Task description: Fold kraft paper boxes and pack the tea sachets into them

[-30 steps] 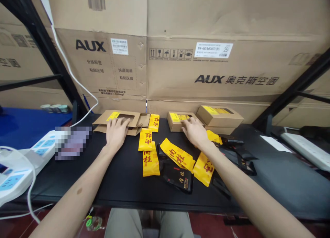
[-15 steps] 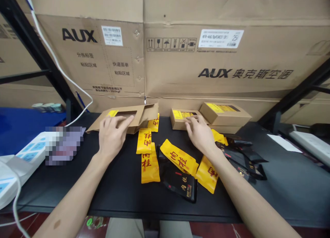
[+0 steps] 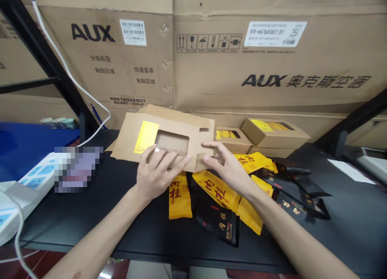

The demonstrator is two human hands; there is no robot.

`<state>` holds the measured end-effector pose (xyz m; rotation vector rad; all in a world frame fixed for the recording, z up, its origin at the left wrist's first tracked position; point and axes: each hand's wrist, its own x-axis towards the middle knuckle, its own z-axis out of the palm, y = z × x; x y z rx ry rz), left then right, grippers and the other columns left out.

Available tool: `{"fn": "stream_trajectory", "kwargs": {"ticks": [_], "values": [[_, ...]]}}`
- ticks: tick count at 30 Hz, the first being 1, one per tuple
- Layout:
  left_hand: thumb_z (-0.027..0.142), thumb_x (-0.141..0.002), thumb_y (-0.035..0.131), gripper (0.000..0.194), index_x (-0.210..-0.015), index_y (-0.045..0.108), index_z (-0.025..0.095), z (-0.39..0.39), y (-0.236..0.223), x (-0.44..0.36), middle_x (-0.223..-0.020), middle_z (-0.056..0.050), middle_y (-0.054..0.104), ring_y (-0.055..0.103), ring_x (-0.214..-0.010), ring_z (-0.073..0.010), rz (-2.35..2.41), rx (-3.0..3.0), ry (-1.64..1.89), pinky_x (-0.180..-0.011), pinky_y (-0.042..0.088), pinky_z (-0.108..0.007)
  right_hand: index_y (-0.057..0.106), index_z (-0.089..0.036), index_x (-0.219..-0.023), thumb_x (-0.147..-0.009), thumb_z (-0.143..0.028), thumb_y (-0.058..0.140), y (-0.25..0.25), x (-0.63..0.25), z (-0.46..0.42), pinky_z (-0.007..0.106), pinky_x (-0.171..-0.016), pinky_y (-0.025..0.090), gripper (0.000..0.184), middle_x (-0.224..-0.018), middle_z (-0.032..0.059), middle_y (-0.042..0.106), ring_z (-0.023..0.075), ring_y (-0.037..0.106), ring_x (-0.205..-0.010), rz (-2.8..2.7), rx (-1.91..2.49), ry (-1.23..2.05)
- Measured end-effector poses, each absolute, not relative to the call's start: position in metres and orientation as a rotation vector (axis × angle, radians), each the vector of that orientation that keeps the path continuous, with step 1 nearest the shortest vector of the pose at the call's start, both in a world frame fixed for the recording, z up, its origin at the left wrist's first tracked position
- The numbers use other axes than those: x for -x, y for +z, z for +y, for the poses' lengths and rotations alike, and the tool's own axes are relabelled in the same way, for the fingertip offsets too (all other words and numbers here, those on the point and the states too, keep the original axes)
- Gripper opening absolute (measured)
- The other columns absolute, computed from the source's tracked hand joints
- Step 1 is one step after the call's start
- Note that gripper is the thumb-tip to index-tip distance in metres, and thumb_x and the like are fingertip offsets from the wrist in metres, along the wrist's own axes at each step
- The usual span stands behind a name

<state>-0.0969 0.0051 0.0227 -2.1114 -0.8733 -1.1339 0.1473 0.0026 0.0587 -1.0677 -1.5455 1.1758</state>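
A flat kraft cardboard box blank (image 3: 172,128) with a window cut-out and a yellow label is raised off the table between my hands. My left hand (image 3: 159,176) grips its lower edge, fingers across the card below the window. My right hand (image 3: 225,166) holds its right end between thumb and fingers. Below lie yellow packets printed with red characters (image 3: 179,197) and a black packet (image 3: 217,221). A kraft box with a window (image 3: 232,138) stands just past my right hand, and a second one (image 3: 273,133) rests behind it.
Large AUX cartons (image 3: 242,57) form a wall behind the black table (image 3: 90,218). More black packets (image 3: 298,198) lie at the right. A power strip (image 3: 26,178), a pixelated object (image 3: 77,169) and a white cable (image 3: 69,73) are at the left.
The cardboard blank has risen from the table and tilted toward me, now held in both hands. My right hand has left the box and moved left. The view has shifted slightly.
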Motion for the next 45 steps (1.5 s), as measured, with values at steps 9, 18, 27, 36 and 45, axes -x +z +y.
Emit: {"fn": "stream_trajectory", "kwargs": {"ticks": [9,18,27,36,45], "values": [[0.015,-0.096,0.060,0.032,-0.124,0.070,0.027,-0.003,0.024,0.077,-0.108,-0.001,0.079,0.064,-0.098,-0.0200,-0.652,2.024,-0.975,-0.112,0.041,-0.040,0.049,-0.028,-0.133,-0.072,-0.048,0.085,0.048,-0.135,-0.001,0.031,-0.056,0.051,0.073,-0.076,-0.0047,0.053,0.0143,0.053,-0.061,-1.329,1.122,1.030],[0.034,-0.089,0.073,0.046,-0.134,0.061,0.032,0.004,0.032,0.089,-0.128,-0.008,0.068,0.059,-0.124,-0.0281,-1.030,2.029,-1.356,-0.115,0.043,-0.050,0.036,-0.033,-0.147,-0.079,-0.054,0.074,0.036,-0.157,0.008,0.033,-0.055,0.048,0.081,-0.136,0.0094,0.057,0.0158,0.054,-0.070,-1.456,1.246,0.727],[0.042,-0.068,0.087,0.068,-0.126,0.063,0.017,0.019,0.054,0.117,-0.120,-0.016,0.075,0.074,-0.109,-0.0353,-2.335,2.381,-2.731,-0.093,0.063,-0.048,0.007,-0.037,-0.162,-0.074,-0.052,0.078,0.043,-0.166,0.009,0.046,-0.090,0.059,0.114,-0.146,0.0120,0.056,0.0283,0.066,-0.115,-1.390,1.135,0.932],[0.039,-0.071,0.084,0.063,-0.126,0.061,0.018,0.008,0.047,0.088,-0.122,-0.014,0.077,0.073,-0.113,-0.0336,-2.234,2.052,-3.213,-0.092,0.064,-0.046,0.054,-0.030,-0.137,-0.066,-0.055,0.088,0.028,-0.154,0.000,0.049,-0.100,0.058,0.083,-0.137,0.0117,0.065,0.0277,0.069,-0.116,-1.301,0.718,1.443],[0.057,-0.079,0.075,0.061,-0.126,0.065,0.021,0.002,0.048,0.086,-0.126,-0.011,0.075,0.071,-0.116,-0.0324,-2.309,2.050,-3.154,-0.089,0.064,-0.041,0.065,-0.025,-0.115,-0.067,-0.064,0.085,0.023,-0.153,-0.001,0.047,-0.093,0.058,0.066,-0.101,0.0080,0.076,0.0268,0.071,-0.099,-1.203,0.812,1.431]]}}
